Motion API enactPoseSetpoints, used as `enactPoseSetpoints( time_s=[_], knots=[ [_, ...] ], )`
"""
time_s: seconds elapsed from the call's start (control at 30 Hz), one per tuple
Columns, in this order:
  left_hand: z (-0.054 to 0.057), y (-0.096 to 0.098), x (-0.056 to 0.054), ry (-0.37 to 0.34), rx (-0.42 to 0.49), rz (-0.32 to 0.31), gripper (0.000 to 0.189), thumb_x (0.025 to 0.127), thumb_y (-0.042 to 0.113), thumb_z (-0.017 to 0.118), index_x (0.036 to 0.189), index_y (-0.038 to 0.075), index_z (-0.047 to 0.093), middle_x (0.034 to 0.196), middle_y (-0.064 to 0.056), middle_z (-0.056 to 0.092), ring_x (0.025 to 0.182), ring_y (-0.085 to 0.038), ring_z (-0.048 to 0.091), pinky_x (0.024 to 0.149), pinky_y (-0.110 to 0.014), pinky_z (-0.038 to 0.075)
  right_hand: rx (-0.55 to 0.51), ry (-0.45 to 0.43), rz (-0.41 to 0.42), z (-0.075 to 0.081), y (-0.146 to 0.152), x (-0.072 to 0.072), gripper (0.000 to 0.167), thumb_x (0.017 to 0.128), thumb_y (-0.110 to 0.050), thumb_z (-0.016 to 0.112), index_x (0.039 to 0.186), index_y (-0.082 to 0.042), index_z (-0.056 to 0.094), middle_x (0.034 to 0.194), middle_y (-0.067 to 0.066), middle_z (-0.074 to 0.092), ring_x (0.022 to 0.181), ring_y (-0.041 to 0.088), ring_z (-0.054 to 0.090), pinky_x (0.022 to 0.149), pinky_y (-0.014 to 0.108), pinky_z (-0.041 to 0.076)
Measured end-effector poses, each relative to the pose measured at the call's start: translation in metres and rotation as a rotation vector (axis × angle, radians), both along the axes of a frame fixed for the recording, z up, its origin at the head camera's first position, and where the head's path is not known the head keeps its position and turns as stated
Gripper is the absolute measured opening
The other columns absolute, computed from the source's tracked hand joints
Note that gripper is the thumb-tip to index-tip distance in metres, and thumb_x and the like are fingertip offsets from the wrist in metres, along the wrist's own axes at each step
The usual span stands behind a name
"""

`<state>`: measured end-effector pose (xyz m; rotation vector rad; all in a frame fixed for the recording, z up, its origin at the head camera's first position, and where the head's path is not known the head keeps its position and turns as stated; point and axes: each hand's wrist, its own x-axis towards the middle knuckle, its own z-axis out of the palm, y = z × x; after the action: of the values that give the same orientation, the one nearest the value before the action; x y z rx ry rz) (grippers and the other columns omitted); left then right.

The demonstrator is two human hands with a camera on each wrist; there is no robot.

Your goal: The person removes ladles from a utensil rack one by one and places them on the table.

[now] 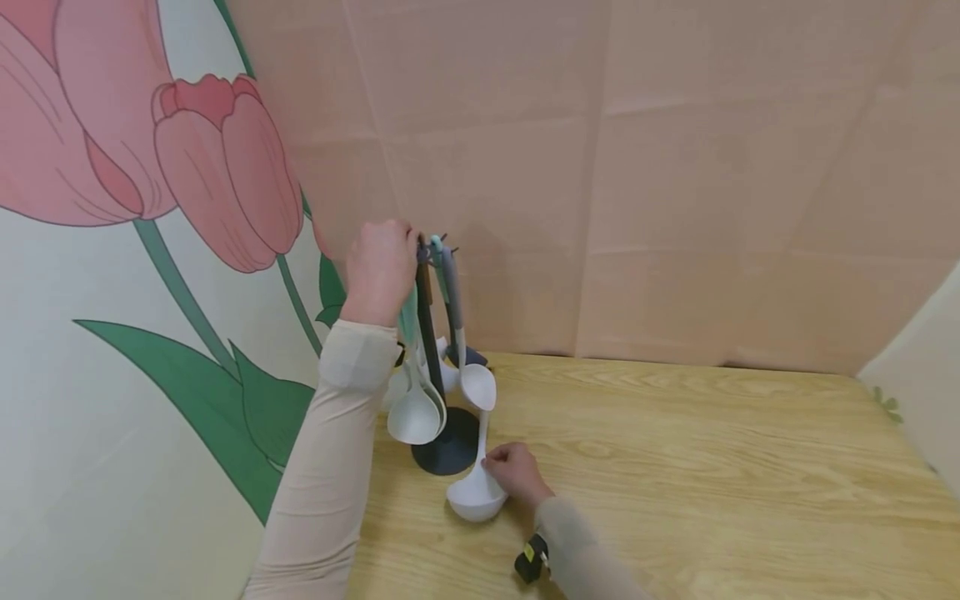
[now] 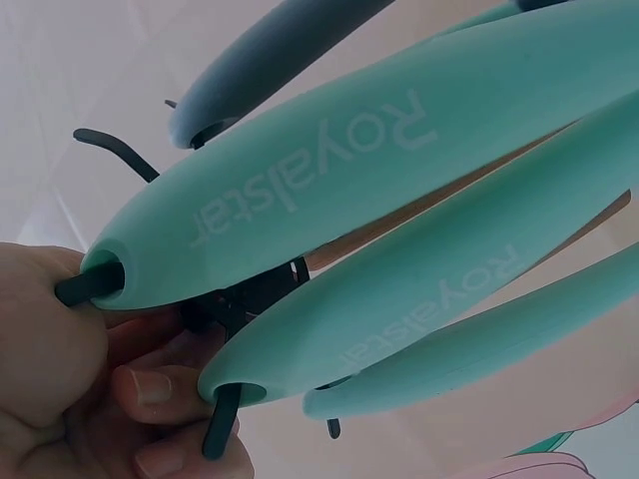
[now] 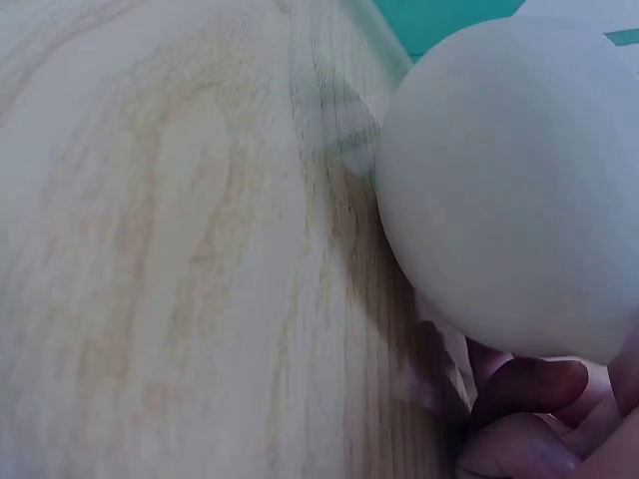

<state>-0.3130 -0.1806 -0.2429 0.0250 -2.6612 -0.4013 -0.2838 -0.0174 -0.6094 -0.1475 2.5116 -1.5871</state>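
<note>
A black utensil stand (image 1: 444, 454) with a round base stands on the table, hung with several kitchen utensils. At its top, my left hand (image 1: 381, 271) grips the hub among the hooks, its fingers (image 2: 165, 389) curled behind the mint-green handles (image 2: 290, 190). White spoon-like heads (image 1: 414, 417) hang below on the left side. My right hand (image 1: 516, 471) pinches a white ladle (image 1: 477, 498) at the lower handle, just above its bowl. In the right wrist view the rounded ladle bowl (image 3: 509, 190) hides part of the fingers. The ladle's upper handle passes behind a smaller white ladle head (image 1: 478, 387).
The wooden table (image 1: 675, 450) reaches to the right and front. A wall with painted tulips (image 1: 225, 167) stands close on the left, and a pinkish-brown cloth (image 1: 675, 183) hangs behind. A dark blue utensil head (image 1: 476, 358) hangs at the stand's back.
</note>
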Motion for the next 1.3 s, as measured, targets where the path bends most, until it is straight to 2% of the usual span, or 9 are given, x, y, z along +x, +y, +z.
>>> enactPoseSetpoints(
  time_s=[0.3, 0.57, 0.87, 1.13, 1.3],
  knots=[
    [-0.0023, -0.0016, -0.0014, 0.009, 0.009, -0.005, 0.033, 0.107, 0.026, 0.047, 0.113, 0.006, 0.072, 0.094, -0.011, 0.071, 0.074, -0.025, 0.063, 0.067, -0.039, 0.050, -0.032, 0.015, -0.071, -0.0015, -0.0009, 0.0041, 0.013, 0.087, -0.008, 0.070, 0.088, 0.005, 0.073, 0.082, 0.008, 0.069, 0.075, 0.016, 0.060, 0.065, 0.028, 0.050],
    [0.0000, -0.0022, -0.0009, 0.020, -0.002, 0.000, 0.032, 0.106, 0.026, 0.048, 0.114, 0.007, 0.072, 0.097, -0.011, 0.072, 0.077, -0.025, 0.064, 0.070, -0.040, 0.051, -0.008, -0.061, -0.062, 0.0017, 0.0017, 0.0033, 0.017, 0.091, -0.013, 0.068, 0.092, 0.002, 0.074, 0.084, 0.006, 0.069, 0.073, 0.016, 0.059, 0.063, 0.028, 0.048],
    [-0.0002, -0.0021, -0.0004, 0.008, -0.002, 0.005, 0.032, 0.106, 0.026, 0.048, 0.115, 0.007, 0.072, 0.096, -0.011, 0.072, 0.076, -0.025, 0.063, 0.069, -0.039, 0.050, 0.017, -0.074, -0.081, -0.0031, 0.0025, 0.0028, 0.018, 0.091, -0.019, 0.068, 0.091, -0.002, 0.074, 0.082, 0.004, 0.068, 0.073, 0.016, 0.059, 0.062, 0.028, 0.048],
    [0.0010, -0.0021, 0.0006, 0.023, 0.004, 0.006, 0.033, 0.107, 0.026, 0.047, 0.114, 0.006, 0.072, 0.096, -0.011, 0.072, 0.075, -0.025, 0.063, 0.067, -0.039, 0.051, -0.011, -0.037, -0.091, -0.0003, 0.0016, -0.0030, 0.020, 0.093, -0.019, 0.067, 0.090, -0.001, 0.075, 0.076, 0.003, 0.065, 0.067, 0.015, 0.057, 0.059, 0.027, 0.047],
    [0.0002, -0.0011, 0.0005, 0.008, 0.005, 0.006, 0.033, 0.107, 0.027, 0.047, 0.115, 0.007, 0.072, 0.097, -0.011, 0.072, 0.075, -0.024, 0.063, 0.066, -0.037, 0.050, -0.019, -0.018, -0.087, 0.0007, 0.0021, -0.0042, 0.020, 0.093, -0.016, 0.067, 0.086, 0.000, 0.074, 0.070, 0.002, 0.062, 0.061, 0.013, 0.054, 0.056, 0.026, 0.045]
  ],
)
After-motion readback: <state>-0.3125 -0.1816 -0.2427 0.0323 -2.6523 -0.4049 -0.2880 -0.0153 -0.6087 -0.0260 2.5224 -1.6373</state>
